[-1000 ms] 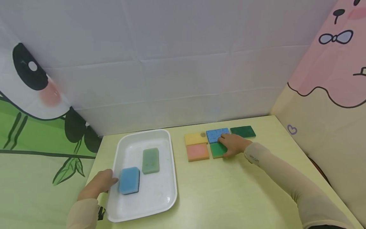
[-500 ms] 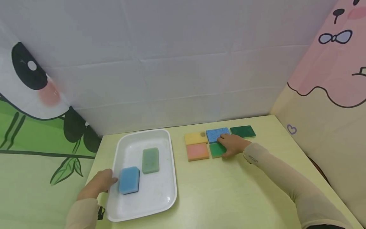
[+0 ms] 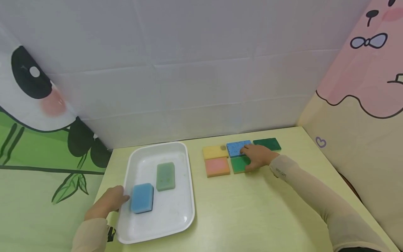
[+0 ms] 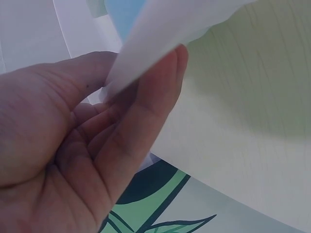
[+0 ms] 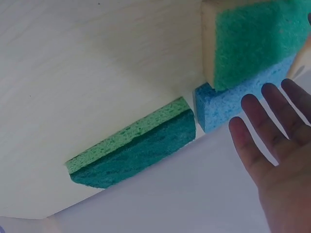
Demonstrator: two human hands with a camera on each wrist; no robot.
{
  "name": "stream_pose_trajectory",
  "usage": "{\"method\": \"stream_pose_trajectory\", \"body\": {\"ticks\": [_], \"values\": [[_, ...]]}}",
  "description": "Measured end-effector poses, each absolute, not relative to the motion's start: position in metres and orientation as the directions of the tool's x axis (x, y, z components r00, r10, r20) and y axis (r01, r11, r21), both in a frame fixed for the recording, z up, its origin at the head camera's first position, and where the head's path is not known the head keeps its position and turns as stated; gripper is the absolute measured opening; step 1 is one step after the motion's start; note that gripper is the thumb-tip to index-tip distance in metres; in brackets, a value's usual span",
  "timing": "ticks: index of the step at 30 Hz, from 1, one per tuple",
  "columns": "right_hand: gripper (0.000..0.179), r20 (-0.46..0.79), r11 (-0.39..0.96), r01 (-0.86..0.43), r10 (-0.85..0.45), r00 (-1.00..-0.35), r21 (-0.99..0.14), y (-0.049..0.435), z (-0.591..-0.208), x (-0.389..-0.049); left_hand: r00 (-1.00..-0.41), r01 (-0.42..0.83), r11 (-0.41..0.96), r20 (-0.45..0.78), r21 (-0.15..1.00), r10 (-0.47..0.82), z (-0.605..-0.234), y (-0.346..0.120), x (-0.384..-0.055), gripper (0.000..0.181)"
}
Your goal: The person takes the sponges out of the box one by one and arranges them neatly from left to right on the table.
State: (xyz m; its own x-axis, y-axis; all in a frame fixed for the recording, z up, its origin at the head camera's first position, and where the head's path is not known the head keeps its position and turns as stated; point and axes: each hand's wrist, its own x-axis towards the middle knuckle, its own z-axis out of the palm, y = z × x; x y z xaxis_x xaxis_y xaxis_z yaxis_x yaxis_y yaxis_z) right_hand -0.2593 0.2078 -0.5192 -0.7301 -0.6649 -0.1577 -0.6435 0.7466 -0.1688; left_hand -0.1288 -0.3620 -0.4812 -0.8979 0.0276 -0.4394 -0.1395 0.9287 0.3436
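Observation:
My left hand [image 3: 108,202] pinches the left rim of a white tray [image 3: 157,224], thumb on top and fingers underneath, as the left wrist view shows. In the tray lie a blue sponge [image 3: 142,198] and a pale green sponge [image 3: 165,176]. My right hand [image 3: 259,156] hovers at the sponge group on the table, fingers spread and fairly straight, holding nothing. It overlaps a green-topped sponge [image 3: 239,164] and a speckled blue sponge [image 3: 237,148] in the head view. A dark green sponge [image 5: 136,145] lies just beyond the hand, its light green side showing in the right wrist view.
Left of the right hand lie a yellow sponge [image 3: 214,152] with a dark spot and a pink-topped orange sponge [image 3: 217,167]. The pale yellow table [image 3: 239,210] ends at a white cloth wall [image 3: 195,87] behind. Printed cloths hang at both sides.
My right hand has shifted only slightly over the green and blue sponges. The left hand keeps its hold on the tray, and the sponges stay in place.

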Motion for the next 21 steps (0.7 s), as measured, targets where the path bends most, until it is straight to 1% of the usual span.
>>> {"method": "stream_pose_trajectory", "body": {"ticks": [6, 8, 11, 15, 17, 21], "values": [[0.05, -0.136, 0.712, -0.651, -0.695, -0.706, -0.262, 0.209, -0.506, -0.259, -0.9, -0.134, 0.932, -0.435, 0.336, 0.028, -0.48, -0.363, -0.13, 0.029], [0.049, -0.143, 0.705, -0.645, -0.7, -0.7, -0.294, 0.209, -0.502, -0.26, -0.902, -0.128, 0.933, -0.43, 0.336, 0.031, -0.48, -0.362, -0.13, 0.028], [0.053, -0.139, 0.686, -0.649, -0.715, -0.685, -0.328, 0.205, -0.493, -0.259, -0.903, -0.127, 0.932, -0.428, 0.339, 0.033, -0.481, -0.363, -0.13, 0.028], [0.056, -0.108, 0.648, -0.692, -0.75, -0.653, -0.318, 0.193, -0.48, -0.256, -0.906, -0.126, 0.93, -0.423, 0.346, 0.034, -0.482, -0.365, -0.131, 0.027], [0.057, -0.091, 0.625, -0.724, -0.772, -0.629, -0.292, 0.183, -0.473, -0.254, -0.907, -0.129, 0.926, -0.42, 0.354, 0.034, -0.481, -0.365, -0.131, 0.026], [0.057, -0.056, 0.562, -0.793, -0.822, -0.566, -0.237, 0.158, -0.459, -0.25, -0.906, -0.139, 0.918, -0.423, 0.371, 0.034, -0.48, -0.364, -0.131, 0.026]]}}
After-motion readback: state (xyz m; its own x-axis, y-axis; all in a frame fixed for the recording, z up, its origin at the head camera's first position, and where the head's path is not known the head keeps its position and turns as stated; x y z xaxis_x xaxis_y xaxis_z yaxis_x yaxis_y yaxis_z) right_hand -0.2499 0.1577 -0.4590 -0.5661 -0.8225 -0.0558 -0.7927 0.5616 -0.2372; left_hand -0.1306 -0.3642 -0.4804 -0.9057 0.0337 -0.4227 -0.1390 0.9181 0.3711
